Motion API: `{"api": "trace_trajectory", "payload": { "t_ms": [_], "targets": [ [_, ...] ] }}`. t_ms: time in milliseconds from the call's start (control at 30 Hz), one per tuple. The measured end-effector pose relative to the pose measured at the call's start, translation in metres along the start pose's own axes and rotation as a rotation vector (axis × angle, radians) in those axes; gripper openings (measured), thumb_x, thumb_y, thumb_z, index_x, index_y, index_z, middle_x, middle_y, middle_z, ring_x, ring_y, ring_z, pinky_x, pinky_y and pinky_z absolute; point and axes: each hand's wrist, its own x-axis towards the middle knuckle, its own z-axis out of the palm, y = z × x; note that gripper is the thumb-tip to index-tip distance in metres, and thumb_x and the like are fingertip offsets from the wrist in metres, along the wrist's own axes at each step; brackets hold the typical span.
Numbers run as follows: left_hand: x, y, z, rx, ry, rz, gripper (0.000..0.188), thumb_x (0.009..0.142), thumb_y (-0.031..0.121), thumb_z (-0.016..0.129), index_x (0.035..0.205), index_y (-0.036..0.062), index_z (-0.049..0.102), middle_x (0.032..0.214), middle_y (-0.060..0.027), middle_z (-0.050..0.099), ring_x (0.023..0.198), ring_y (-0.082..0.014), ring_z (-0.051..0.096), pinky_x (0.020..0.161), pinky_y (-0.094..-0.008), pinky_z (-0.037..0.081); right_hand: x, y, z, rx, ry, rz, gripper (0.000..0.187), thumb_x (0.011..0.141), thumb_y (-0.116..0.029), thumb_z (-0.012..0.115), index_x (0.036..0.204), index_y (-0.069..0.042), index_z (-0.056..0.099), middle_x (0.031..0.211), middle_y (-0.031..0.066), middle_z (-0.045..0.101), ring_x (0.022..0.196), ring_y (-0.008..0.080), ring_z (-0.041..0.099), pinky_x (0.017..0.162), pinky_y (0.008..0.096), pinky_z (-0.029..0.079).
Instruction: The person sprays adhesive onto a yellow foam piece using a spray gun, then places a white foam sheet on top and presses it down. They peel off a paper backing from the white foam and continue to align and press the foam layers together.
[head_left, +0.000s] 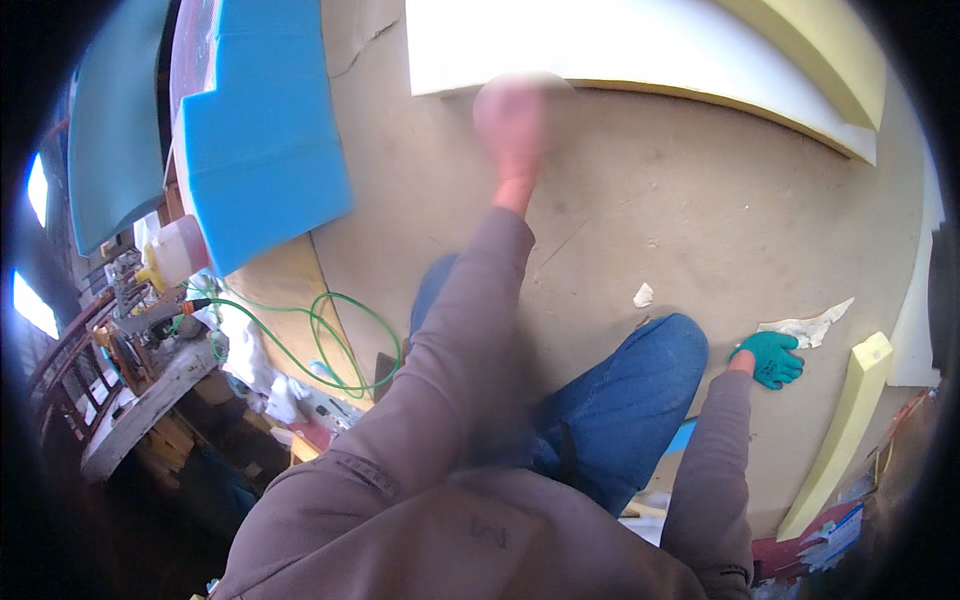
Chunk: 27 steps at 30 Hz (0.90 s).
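From up here I see my left hand (510, 120), badly blurred, at the near edge of a smooth white slab (600, 45) with a thin yellowish side; I cannot tell whether its fingers are apart or clamped. The slab lies flat on a scuffed tan surface (600, 210), and a thick, curved, pale-yellow block (835, 55) borders its far right. My right hand (775, 360), in a green glove, has its fingers spread beside a crumpled, torn off-white scrap (815, 325). Right of it lies a long, foam-like, pale-yellow strip (838, 435).
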Motion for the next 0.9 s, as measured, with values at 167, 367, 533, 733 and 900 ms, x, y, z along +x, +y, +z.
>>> {"api": "trace_trajectory", "payload": {
  "t_ms": [167, 367, 533, 733, 900],
  "targets": [
    [-0.019, 0.005, 0.008, -0.012, 0.033, 0.329, 0.012, 0.095, 0.006, 0.076, 0.089, 0.0014, 0.066, 0.108, -0.0128, 0.071, 0.107, -0.0327, 0.066, 0.092, -0.0440, 0.055, 0.001, -0.002, -0.019, -0.020, -0.048, -0.034, 0.055, 0.111, -0.052, 0.040, 0.126, -0.003, 0.061, 0.127, 0.0127, 0.062, 0.115, 0.0313, 0.060, 0.100, 0.0504, 0.045],
    [-0.090, 0.026, 0.051, -0.047, -0.123, 0.393, 0.013, 0.090, 0.003, 0.078, 0.087, 0.0026, 0.065, 0.110, -0.0154, 0.070, 0.109, -0.0340, 0.066, 0.094, -0.0459, 0.055, 0.001, -0.011, -0.032, -0.086, -0.078, -0.050, 0.050, 0.109, -0.050, 0.042, 0.122, -0.005, 0.059, 0.120, 0.0112, 0.060, 0.110, 0.0309, 0.059, 0.094, 0.0492, 0.045],
    [-0.105, 0.022, 0.048, -0.035, -0.228, 0.216, 0.021, 0.096, 0.011, 0.077, 0.083, 0.0028, 0.063, 0.102, -0.0140, 0.069, 0.090, -0.0325, 0.065, 0.079, -0.0437, 0.054, 0.001, -0.011, -0.031, -0.068, -0.043, -0.059, 0.054, 0.109, -0.050, 0.042, 0.130, -0.003, 0.059, 0.124, 0.0127, 0.061, 0.113, 0.0318, 0.059, 0.097, 0.0501, 0.045],
    [-0.040, 0.004, 0.032, -0.344, -0.081, -0.340, 0.026, 0.108, 0.023, 0.071, 0.106, -0.0030, 0.071, 0.097, -0.0083, 0.070, 0.079, -0.0168, 0.062, 0.068, -0.0350, 0.054, 0.000, -0.011, -0.028, -0.040, -0.025, -0.046, 0.056, 0.109, -0.052, 0.042, 0.131, -0.003, 0.059, 0.125, 0.0136, 0.060, 0.114, 0.0323, 0.059, 0.099, 0.0517, 0.044],
    [-0.021, 0.009, 0.040, -0.659, -0.005, -0.552, 0.031, 0.107, 0.018, 0.070, 0.124, -0.0085, 0.069, 0.103, -0.0082, 0.072, 0.081, -0.0125, 0.064, 0.069, -0.0286, 0.056, 0.002, -0.010, -0.023, -0.054, -0.019, -0.045, 0.055, 0.109, -0.052, 0.042, 0.130, -0.004, 0.060, 0.124, 0.0132, 0.061, 0.114, 0.0320, 0.059, 0.099, 0.0513, 0.045]
  ]
}}
